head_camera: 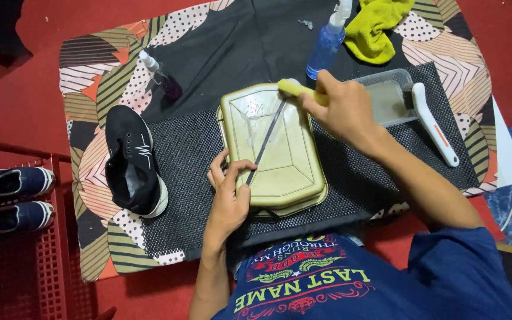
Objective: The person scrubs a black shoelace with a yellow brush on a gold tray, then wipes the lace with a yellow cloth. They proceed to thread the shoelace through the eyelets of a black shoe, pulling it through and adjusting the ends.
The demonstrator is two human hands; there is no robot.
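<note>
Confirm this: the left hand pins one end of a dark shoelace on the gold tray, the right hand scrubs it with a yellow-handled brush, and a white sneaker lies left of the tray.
One thing is wrong: the sneaker is black with a white sole, not white. The head view shows it left of the gold tray. The rest holds: left hand pins the shoelace, right hand holds the yellow-handled brush.

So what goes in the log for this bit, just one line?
left hand: pinches shoelace end | right hand: holds yellow brush on lace | under: gold tray | beside: black shoe
</note>
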